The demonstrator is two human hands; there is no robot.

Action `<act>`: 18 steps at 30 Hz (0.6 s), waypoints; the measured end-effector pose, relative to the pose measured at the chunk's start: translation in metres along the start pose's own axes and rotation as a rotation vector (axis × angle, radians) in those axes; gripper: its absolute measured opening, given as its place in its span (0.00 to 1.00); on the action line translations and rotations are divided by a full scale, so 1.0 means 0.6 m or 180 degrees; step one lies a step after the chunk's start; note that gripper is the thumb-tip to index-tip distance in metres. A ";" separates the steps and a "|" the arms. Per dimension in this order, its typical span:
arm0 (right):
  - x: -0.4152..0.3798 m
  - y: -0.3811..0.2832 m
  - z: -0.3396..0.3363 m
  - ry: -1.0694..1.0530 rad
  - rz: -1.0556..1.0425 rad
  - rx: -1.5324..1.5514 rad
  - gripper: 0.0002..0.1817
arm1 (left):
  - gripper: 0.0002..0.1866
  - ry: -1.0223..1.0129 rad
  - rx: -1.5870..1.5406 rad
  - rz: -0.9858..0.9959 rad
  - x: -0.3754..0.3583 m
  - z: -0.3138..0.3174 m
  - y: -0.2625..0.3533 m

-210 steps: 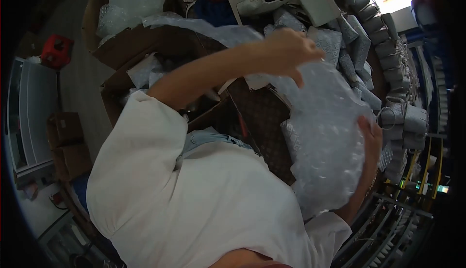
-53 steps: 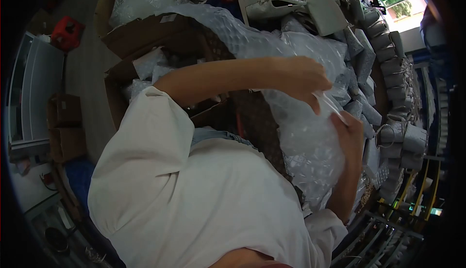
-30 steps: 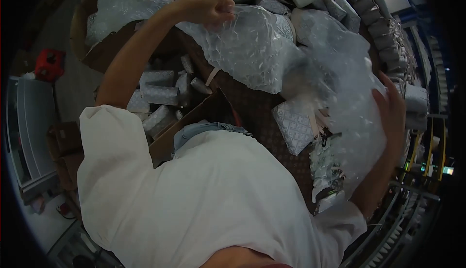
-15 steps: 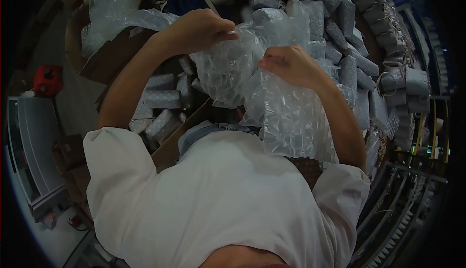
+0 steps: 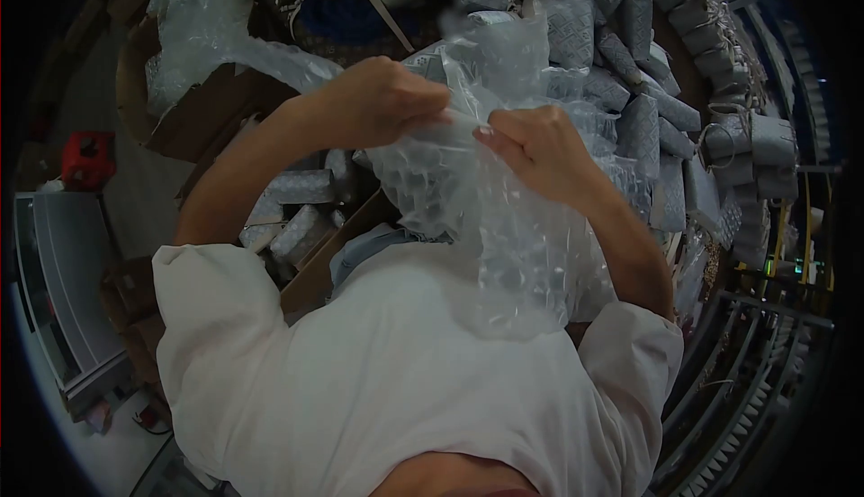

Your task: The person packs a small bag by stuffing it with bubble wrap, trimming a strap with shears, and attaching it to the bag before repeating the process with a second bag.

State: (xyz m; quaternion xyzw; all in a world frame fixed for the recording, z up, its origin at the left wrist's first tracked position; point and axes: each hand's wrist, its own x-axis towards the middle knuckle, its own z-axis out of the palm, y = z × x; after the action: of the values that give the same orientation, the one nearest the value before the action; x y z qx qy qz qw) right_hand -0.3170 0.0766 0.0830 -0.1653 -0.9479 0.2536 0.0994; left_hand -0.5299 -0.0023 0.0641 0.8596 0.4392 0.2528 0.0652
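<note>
Clear bubble wrap [image 5: 526,254] hangs in front of my shirt, its upper edge pinched between both hands. My left hand [image 5: 387,101] is closed on the wrap, and a short taut stretch of it runs across to my right hand [image 5: 540,146], which is closed on it too. More of the wrap spreads behind the hands over silvery patterned pouches [image 5: 571,29]. Another length of wrap [image 5: 202,29] trails from the upper left toward my left hand.
An open cardboard box [image 5: 328,254] with silvery pouches inside lies below my left forearm. White bags are at the top. Stacked pouches [image 5: 751,137] line the right, above a metal rack [image 5: 747,389]. A red object [image 5: 88,160] is on the far left.
My hands have come closer together, the left moving down and right and the right slightly down. The wrap between them is now pulled taut, and its hanging part reaches lower.
</note>
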 end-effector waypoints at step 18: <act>-0.186 0.045 -0.183 0.1230 0.1251 -0.1867 0.11 | 0.05 0.0719 0.1031 -0.1118 -0.071 -0.041 -0.105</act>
State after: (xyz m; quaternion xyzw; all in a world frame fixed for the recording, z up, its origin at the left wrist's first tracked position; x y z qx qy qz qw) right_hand -0.1764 0.1072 0.1510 -0.4094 -0.8942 -0.0493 0.1740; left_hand -0.6078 -0.0004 0.0482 0.7358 0.6209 0.2583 -0.0798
